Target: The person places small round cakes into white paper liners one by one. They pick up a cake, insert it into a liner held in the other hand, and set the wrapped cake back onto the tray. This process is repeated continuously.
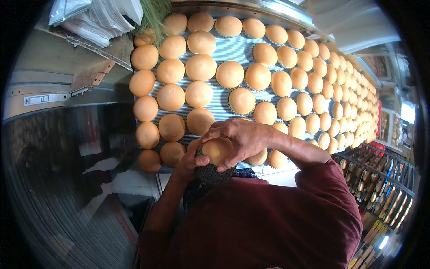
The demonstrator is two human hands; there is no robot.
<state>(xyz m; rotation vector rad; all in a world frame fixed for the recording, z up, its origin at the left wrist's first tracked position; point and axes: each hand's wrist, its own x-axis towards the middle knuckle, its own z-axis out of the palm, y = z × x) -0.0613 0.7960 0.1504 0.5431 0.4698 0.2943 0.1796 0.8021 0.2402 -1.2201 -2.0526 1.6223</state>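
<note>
Close to my body, my left hand [190, 164] holds a stack of dark fluted baking tins [215, 174], its thumb pressed to the side of a round golden bun [217, 149]. The bun sits at the top of the stack. My right hand [243, 136] reaches over from the right, with fingers and thumb gripping that same bun. Whether it is loose in the uppermost tin cannot be seen. Beyond my hands, rows of similar buns [201, 67] cover a ribbed light surface [231, 47]. Fluted tin rims show under many buns to the right, such as one bun [242, 101].
Stacked white bags or sheets [100, 20] lie on a shelf [114, 50] at upper left, beside green fronds [153, 16]. A dark glossy panel [67, 161] stands to my left. Racks of bread [376, 178] stand at right. Translucent plastic [352, 23] hangs at upper right.
</note>
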